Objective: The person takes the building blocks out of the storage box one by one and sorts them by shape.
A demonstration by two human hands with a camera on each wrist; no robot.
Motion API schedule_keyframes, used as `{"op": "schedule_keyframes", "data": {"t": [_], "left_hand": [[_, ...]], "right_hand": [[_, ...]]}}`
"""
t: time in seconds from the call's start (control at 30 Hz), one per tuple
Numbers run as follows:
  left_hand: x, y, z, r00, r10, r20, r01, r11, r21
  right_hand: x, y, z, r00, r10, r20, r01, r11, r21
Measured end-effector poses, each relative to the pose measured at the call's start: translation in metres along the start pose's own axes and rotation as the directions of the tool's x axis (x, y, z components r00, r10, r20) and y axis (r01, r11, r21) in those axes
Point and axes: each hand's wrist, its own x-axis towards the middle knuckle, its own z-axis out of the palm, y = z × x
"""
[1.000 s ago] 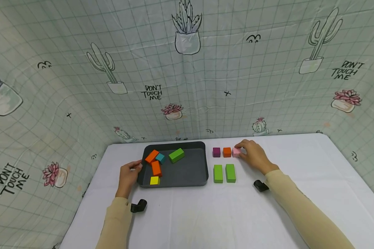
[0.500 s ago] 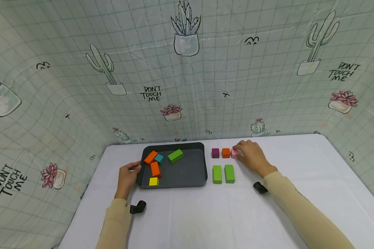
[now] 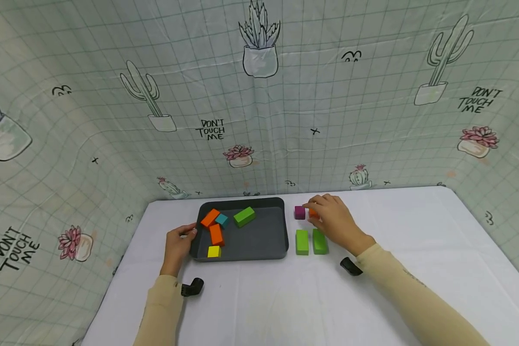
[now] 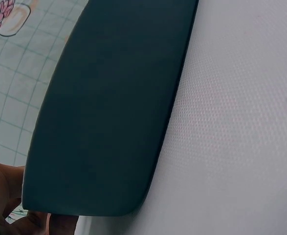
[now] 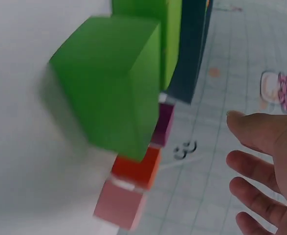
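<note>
My left hand (image 3: 176,247) holds the left rim of a dark grey tray (image 3: 259,240); in the left wrist view its fingers (image 4: 33,224) lie at the tray's edge. My right hand (image 3: 339,223), fingers spread and empty, hovers over a row of small cubes at the tray's right. A purple cube (image 3: 300,213) shows just beyond the fingertips, and an orange cube (image 3: 313,213) is partly covered. The pink cube (image 5: 120,204), hidden in the head view, stands beside the orange one in the right wrist view. Two green blocks (image 3: 302,242) lie side by side nearer the front.
Inside the tray are two orange blocks (image 3: 216,235), a teal block (image 3: 222,220), a green block (image 3: 244,217) and a yellow block (image 3: 214,252). A patterned cloth wall (image 3: 285,158) rises behind the white table (image 3: 264,302). Black wrist devices (image 3: 351,266) hang below both wrists.
My right hand has let go of the pink cube and moved left over the orange cube. The left hand and tray stay put.
</note>
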Motion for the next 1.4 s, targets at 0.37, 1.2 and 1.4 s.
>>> {"op": "schedule_keyframes", "data": {"t": [0.37,1.2,1.4], "left_hand": [[0.002,-0.001,0.000,1.000,-0.009,0.005,0.009,1.000,-0.018],[0.007,-0.006,0.003,0.999,0.036,-0.029,-0.037,0.998,-0.047],[0.006,-0.007,0.001,0.999,0.035,-0.028,-0.036,0.999,-0.033]], "right_hand": [[0.032,-0.042,0.018,0.993,-0.082,0.086,0.078,0.996,0.038],[0.100,-0.095,0.056,0.923,-0.094,0.374,0.093,0.995,0.021],[0.106,-0.098,0.063,0.901,-0.064,0.428,0.081,0.997,-0.020]]}}
